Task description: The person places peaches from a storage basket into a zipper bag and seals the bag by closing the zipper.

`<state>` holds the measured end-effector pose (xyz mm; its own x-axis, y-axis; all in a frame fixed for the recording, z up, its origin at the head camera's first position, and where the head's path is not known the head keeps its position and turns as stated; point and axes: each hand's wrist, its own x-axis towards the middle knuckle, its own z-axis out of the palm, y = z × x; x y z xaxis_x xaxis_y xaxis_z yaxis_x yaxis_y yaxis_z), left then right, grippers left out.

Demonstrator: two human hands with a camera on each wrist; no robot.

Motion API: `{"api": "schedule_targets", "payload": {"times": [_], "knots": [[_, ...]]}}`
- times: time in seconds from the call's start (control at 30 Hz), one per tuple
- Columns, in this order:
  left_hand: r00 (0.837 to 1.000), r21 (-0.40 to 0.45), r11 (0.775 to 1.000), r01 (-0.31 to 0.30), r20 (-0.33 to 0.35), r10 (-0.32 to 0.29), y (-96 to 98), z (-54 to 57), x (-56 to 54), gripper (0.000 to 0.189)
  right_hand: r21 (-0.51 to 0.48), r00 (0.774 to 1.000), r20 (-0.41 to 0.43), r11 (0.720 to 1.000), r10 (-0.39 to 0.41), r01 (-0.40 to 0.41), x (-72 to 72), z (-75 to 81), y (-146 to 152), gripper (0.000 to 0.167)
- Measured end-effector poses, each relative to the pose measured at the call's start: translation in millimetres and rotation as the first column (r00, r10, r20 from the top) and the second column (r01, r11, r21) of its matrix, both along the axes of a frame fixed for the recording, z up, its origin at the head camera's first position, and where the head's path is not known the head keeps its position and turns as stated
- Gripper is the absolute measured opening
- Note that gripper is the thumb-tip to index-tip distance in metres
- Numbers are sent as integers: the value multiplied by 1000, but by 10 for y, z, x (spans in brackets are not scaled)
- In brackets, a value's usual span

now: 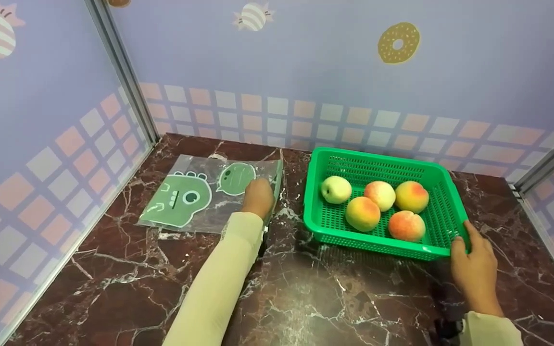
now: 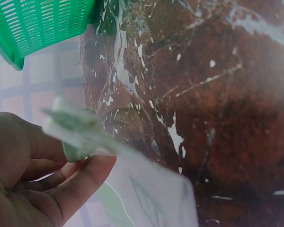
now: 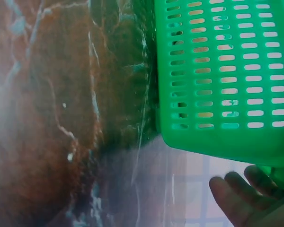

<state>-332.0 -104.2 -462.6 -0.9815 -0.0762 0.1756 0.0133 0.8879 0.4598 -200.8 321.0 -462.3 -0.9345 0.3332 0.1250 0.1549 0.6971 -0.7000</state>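
Note:
In the head view my left hand [image 1: 258, 198] pinches the right edge of a clear plastic bag [image 1: 217, 216] printed with green cartoon monsters. The bag lies flat on the table. The left wrist view shows the fingers [image 2: 87, 182] and the bag's blurred edge standing up between them. On the right, my right hand [image 1: 475, 266] grips the near right corner of a green plastic basket [image 1: 378, 246], thumb at the rim. Inside the basket sit several peaches [image 1: 363, 214], one of them paler [image 1: 336, 189]. Part of the right hand [image 3: 246, 194] shows beside the basket's side in the right wrist view.
A dark red marbled tabletop [image 1: 306, 298] carries everything. Behind it rises a lilac wall [image 1: 306, 57] with a checkered band and candy prints, and another panel [image 1: 41, 120] closes the left side. Metal posts [image 1: 128, 72] stand at the corners.

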Motion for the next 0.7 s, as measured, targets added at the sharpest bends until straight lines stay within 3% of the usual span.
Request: {"api": "schedule_targets", "payload": {"times": [0.37, 0.7], "knots": [[1000, 44, 999, -12, 23, 11, -21, 52, 28, 20, 21, 999, -37, 1000, -14, 15, 0, 48, -37, 54], [1000, 35, 999, -21, 22, 20, -39, 94, 51, 20, 39, 981, -195, 999, -3, 11, -46, 149, -233, 48]]}}
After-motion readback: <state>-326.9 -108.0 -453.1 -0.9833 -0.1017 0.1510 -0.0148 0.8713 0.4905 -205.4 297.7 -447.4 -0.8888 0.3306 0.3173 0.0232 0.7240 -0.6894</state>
